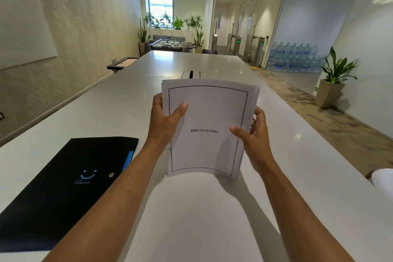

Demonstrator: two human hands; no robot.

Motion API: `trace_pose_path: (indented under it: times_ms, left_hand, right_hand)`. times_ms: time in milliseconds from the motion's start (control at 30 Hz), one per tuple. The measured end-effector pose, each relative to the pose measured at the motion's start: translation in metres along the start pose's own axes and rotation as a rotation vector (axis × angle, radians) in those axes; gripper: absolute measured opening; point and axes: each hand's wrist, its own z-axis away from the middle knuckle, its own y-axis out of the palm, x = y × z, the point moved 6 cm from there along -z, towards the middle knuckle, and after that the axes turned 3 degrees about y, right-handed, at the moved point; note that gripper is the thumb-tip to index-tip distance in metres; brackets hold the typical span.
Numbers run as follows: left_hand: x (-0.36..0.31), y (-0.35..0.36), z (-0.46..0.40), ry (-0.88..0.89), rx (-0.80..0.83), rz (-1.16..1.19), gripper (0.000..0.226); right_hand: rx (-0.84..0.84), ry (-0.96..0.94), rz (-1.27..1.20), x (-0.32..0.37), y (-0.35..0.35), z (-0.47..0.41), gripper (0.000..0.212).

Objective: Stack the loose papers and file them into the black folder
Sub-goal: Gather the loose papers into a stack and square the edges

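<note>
A stack of white papers [207, 112] stands upright above the white table, its top sheet printed with a frame and the word BIBLIOGRAPHY. My left hand [164, 121] grips the stack's left edge, thumb on the front. My right hand [254, 134] holds the right edge, thumb across the front sheet. The sheets' top right corners are slightly fanned. The black folder [63, 189] lies closed and flat on the table to the left, with a blue smile logo, a metal snap and a blue tab.
The long white table [212, 208] stretches away ahead. A cable box [191, 74] is set in its middle beyond the papers. A white rounded object [382, 178] shows at the right edge. Potted plants, water bottles and a foosball table stand far off.
</note>
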Motion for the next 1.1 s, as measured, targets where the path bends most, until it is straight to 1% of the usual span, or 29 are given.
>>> trace_pose_path:
  times_ms: [100,167,233,300,367,433,533,667,767,833,967,1100]
  left_hand:
    - [0.003,0.002,0.006,-0.012,-0.019,-0.026,0.050]
    - [0.005,0.001,0.007,-0.037,-0.031,-0.001,0.048]
    - [0.008,0.004,0.008,-0.078,-0.018,0.027,0.047]
    - [0.012,0.006,0.010,-0.092,0.002,0.002,0.044]
    - [0.015,0.003,0.011,-0.100,-0.012,-0.010,0.042]
    - [0.018,0.000,0.011,-0.120,-0.010,-0.005,0.039]
    - [0.021,0.006,0.014,-0.129,0.024,-0.005,0.031]
    - [0.024,0.007,0.018,-0.120,-0.034,-0.025,0.027]
    - [0.026,0.006,0.021,-0.112,-0.044,-0.032,0.020]
    - [0.027,0.007,0.024,-0.105,-0.056,-0.048,0.018]
    - [0.030,0.008,0.028,-0.112,-0.086,-0.052,0.018]
    - [0.025,0.007,0.030,-0.094,-0.089,-0.025,0.016]
  right_hand:
    - [-0.097,-0.010,-0.021,-0.002,0.002,0.004,0.064]
    - [-0.142,-0.013,-0.028,-0.002,0.004,0.004,0.060]
    - [-0.152,-0.004,-0.036,-0.004,0.007,0.005,0.056]
    - [-0.152,0.010,-0.046,-0.007,0.008,0.005,0.050]
    - [-0.174,0.018,-0.068,-0.011,0.001,0.006,0.041]
    - [-0.175,0.025,-0.050,-0.014,0.000,0.008,0.036]
    - [-0.154,0.024,0.040,-0.017,0.010,0.010,0.040]
    - [-0.226,0.012,0.060,-0.020,0.009,0.013,0.034]
    - [-0.196,0.014,0.106,-0.025,0.011,0.016,0.033]
    - [-0.179,0.022,0.112,-0.028,0.014,0.017,0.033]
    - [-0.191,0.002,0.121,-0.028,0.015,0.018,0.027]
    - [-0.198,-0.029,0.131,-0.022,0.015,0.021,0.030]
